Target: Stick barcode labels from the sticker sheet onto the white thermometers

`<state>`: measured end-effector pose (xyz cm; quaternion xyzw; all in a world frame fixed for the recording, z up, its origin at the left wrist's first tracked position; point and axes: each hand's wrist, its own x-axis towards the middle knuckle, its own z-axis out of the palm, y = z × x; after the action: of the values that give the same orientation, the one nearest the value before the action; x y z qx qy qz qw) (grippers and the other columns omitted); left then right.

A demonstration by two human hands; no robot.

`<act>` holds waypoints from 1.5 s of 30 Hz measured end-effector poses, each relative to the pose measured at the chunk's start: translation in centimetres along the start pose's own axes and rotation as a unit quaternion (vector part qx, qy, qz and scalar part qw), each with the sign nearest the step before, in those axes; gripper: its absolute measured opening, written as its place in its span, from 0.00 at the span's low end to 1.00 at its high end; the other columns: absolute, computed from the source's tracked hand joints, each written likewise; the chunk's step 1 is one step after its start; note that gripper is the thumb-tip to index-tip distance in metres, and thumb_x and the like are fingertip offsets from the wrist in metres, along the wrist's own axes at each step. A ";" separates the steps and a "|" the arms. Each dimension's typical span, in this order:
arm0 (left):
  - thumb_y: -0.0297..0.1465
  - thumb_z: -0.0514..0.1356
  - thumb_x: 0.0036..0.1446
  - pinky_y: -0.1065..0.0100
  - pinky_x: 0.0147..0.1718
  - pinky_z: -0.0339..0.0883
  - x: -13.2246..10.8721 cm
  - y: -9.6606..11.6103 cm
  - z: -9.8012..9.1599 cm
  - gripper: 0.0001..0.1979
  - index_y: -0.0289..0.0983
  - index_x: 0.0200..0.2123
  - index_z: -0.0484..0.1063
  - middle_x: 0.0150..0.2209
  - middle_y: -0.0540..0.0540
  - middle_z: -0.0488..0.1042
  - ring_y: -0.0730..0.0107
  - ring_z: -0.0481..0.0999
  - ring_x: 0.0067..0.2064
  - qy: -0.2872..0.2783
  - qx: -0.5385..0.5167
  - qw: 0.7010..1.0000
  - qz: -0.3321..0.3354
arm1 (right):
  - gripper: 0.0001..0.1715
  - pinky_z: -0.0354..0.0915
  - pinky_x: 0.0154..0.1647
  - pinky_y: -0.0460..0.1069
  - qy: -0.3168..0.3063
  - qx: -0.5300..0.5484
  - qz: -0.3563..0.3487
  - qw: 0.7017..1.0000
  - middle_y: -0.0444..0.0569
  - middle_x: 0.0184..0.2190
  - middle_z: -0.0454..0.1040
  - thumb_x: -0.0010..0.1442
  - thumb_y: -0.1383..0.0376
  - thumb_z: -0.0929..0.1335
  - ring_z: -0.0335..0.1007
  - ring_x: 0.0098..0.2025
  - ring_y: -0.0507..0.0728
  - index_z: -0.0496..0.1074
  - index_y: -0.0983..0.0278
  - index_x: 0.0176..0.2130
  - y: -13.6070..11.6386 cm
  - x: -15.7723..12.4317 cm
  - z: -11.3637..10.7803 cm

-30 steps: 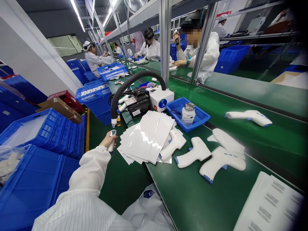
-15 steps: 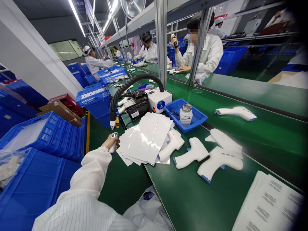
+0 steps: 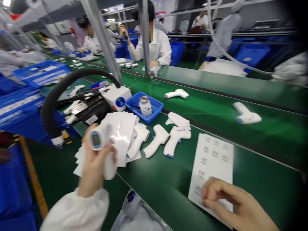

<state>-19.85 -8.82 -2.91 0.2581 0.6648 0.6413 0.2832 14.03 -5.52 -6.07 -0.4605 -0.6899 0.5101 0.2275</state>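
My left hand (image 3: 92, 163) is wrapped round a white infrared thermometer (image 3: 109, 163), its small screen facing me, in front of a fanned stack of glossy white sheets (image 3: 120, 131). Over the lower part of a label sheet (image 3: 213, 157) with printed text blocks is my right hand (image 3: 228, 199), thumb and fingertips pinched together; whatever they hold, if anything, is too small to make out. Between the stack and the label sheet lie several white thermometers (image 3: 178, 136) on the green table (image 3: 154, 179).
A blue tray (image 3: 156, 112) holds a white bottle (image 3: 145, 106). Left of it are a white box device (image 3: 116, 96) and a thick black hose (image 3: 48, 102). Two thermometers (image 3: 247, 115) lie on the green belt (image 3: 207, 109). A co-worker (image 3: 156, 45) sits opposite.
The view has turned right. My left hand has brought the thermometer from the table's left edge to in front of the sheets. My right hand has come into view over the label sheet.
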 end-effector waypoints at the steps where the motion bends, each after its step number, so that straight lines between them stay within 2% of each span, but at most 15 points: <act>1: 0.30 0.65 0.53 0.70 0.17 0.68 -1.2 -0.4 3.2 0.42 0.58 0.65 0.48 0.34 0.53 0.71 0.74 0.70 0.22 -0.111 -0.030 0.992 -0.050 | 0.10 0.70 0.31 0.45 -0.066 0.030 0.014 0.997 0.45 0.28 0.75 0.58 0.63 0.70 0.74 0.31 0.55 0.70 0.60 0.26 -1.1 0.4 0.4; 3: 0.33 0.62 0.58 0.72 0.17 0.66 -3.5 -1.4 8.9 0.38 0.55 0.66 0.45 0.31 0.53 0.69 0.75 0.68 0.22 -0.296 -0.052 0.948 -0.109 | 0.09 0.69 0.32 0.45 -0.102 0.072 0.024 0.992 0.45 0.30 0.75 0.59 0.65 0.69 0.72 0.31 0.53 0.68 0.60 0.27 -2.9 1.1 0.9; 4: 0.34 0.60 0.59 0.73 0.17 0.64 -4.6 -2.0 11.2 0.37 0.54 0.66 0.45 0.31 0.53 0.69 0.75 0.67 0.22 -0.363 -0.048 0.923 -0.120 | 0.09 0.69 0.32 0.45 -0.091 0.080 0.019 0.992 0.45 0.32 0.75 0.59 0.65 0.69 0.71 0.32 0.53 0.68 0.60 0.27 -3.6 1.4 1.0; 5: 0.34 0.60 0.60 0.73 0.18 0.65 -5.5 -2.5 13.0 0.36 0.52 0.67 0.46 0.34 0.51 0.71 0.75 0.68 0.23 -0.408 -0.041 0.905 -0.112 | 0.09 0.68 0.32 0.45 -0.061 0.077 0.011 0.995 0.45 0.34 0.74 0.60 0.64 0.68 0.71 0.33 0.53 0.68 0.60 0.28 -4.0 1.6 0.9; 7: 0.35 0.60 0.61 0.66 0.35 0.75 -6.8 -3.4 15.4 0.34 0.47 0.67 0.49 0.48 0.44 0.72 0.67 0.76 0.38 -0.463 -0.039 0.883 -0.071 | 0.08 0.68 0.35 0.46 0.038 0.043 -0.010 0.998 0.46 0.40 0.73 0.61 0.64 0.68 0.71 0.39 0.54 0.69 0.59 0.29 -4.2 1.8 0.5; 9: 0.35 0.60 0.61 0.57 0.53 0.70 -7.5 -3.9 16.5 0.34 0.45 0.67 0.50 0.60 0.41 0.66 0.56 0.72 0.55 -0.503 -0.039 0.862 -0.050 | 0.07 0.68 0.43 0.49 0.157 -0.006 -0.030 0.987 0.47 0.44 0.71 0.60 0.64 0.68 0.70 0.47 0.56 0.71 0.58 0.29 -3.7 1.8 -0.2; 12: 0.33 0.58 0.61 0.50 0.61 0.62 -7.9 -4.4 16.8 0.34 0.47 0.68 0.49 0.65 0.42 0.60 0.49 0.62 0.64 -0.539 -0.017 0.841 -0.049 | 0.05 0.65 0.53 0.53 0.260 -0.033 -0.048 0.964 0.47 0.45 0.71 0.58 0.66 0.70 0.69 0.51 0.58 0.72 0.58 0.29 -2.6 2.0 -1.2; 16: 0.29 0.57 0.62 0.47 0.65 0.54 -8.3 -4.8 17.1 0.33 0.48 0.67 0.50 0.67 0.45 0.57 0.49 0.54 0.68 -0.547 0.020 0.836 -0.036 | 0.06 0.66 0.52 0.53 0.263 0.010 -0.049 0.964 0.46 0.45 0.74 0.58 0.67 0.70 0.71 0.49 0.57 0.72 0.59 0.29 -1.9 2.3 -2.0; 21: 0.27 0.55 0.63 0.51 0.67 0.51 -8.4 -4.9 17.6 0.34 0.50 0.68 0.46 0.70 0.49 0.50 0.54 0.49 0.71 -0.564 0.035 0.824 -0.040 | 0.05 0.67 0.52 0.53 0.269 0.035 -0.034 0.962 0.45 0.42 0.76 0.58 0.67 0.70 0.73 0.47 0.57 0.73 0.59 0.30 -1.4 2.6 -2.5; 32: 0.27 0.54 0.62 0.48 0.65 0.54 -8.9 -4.7 17.4 0.35 0.51 0.69 0.44 0.70 0.49 0.49 0.50 0.51 0.70 -0.580 0.041 0.811 -0.069 | 0.05 0.68 0.50 0.55 0.279 0.049 -0.013 0.959 0.47 0.39 0.78 0.58 0.68 0.70 0.74 0.45 0.58 0.73 0.60 0.29 -1.4 2.9 -2.8; 35: 0.28 0.54 0.62 0.48 0.63 0.58 -8.9 -4.5 17.3 0.35 0.50 0.69 0.45 0.69 0.48 0.52 0.48 0.54 0.68 -0.578 0.036 0.812 -0.065 | 0.05 0.69 0.50 0.55 0.287 0.042 -0.010 0.957 0.47 0.39 0.78 0.57 0.67 0.70 0.74 0.45 0.58 0.72 0.60 0.29 -1.5 2.8 -2.8; 38: 0.29 0.55 0.61 0.49 0.58 0.64 -8.9 -4.3 17.3 0.35 0.49 0.69 0.47 0.67 0.45 0.56 0.48 0.62 0.63 -0.573 0.036 0.816 -0.066 | 0.05 0.69 0.49 0.55 0.290 0.041 -0.012 0.956 0.47 0.39 0.78 0.57 0.67 0.70 0.74 0.45 0.58 0.72 0.60 0.28 -1.5 2.8 -2.9; 41: 0.30 0.55 0.61 0.56 0.44 0.73 -8.9 -4.0 17.3 0.34 0.52 0.68 0.47 0.67 0.45 0.56 0.56 0.75 0.48 -0.576 0.041 0.810 -0.100 | 0.05 0.69 0.50 0.54 0.287 0.044 -0.015 0.957 0.47 0.39 0.78 0.57 0.68 0.70 0.74 0.46 0.58 0.72 0.60 0.28 -1.5 2.8 -2.9; 43: 0.31 0.54 0.62 0.62 0.32 0.73 -8.9 -3.9 17.3 0.34 0.57 0.68 0.45 0.68 0.47 0.53 0.69 0.74 0.33 -0.583 0.038 0.800 -0.136 | 0.05 0.69 0.49 0.54 0.287 0.045 -0.015 0.957 0.46 0.38 0.78 0.57 0.68 0.70 0.74 0.45 0.57 0.72 0.60 0.28 -1.6 2.8 -3.0; 45: 0.31 0.53 0.63 0.65 0.26 0.69 -9.0 -3.8 17.3 0.33 0.60 0.67 0.45 0.68 0.48 0.52 0.77 0.67 0.26 -0.586 0.030 0.794 -0.163 | 0.05 0.70 0.49 0.54 0.290 0.043 -0.017 0.956 0.46 0.38 0.78 0.57 0.68 0.70 0.74 0.45 0.58 0.73 0.60 0.28 -1.6 2.8 -3.0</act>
<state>-1.22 -3.10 -6.54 0.4808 0.4229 0.2916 0.7106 14.40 -1.73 -3.93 -0.5666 -0.5794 0.3802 0.4458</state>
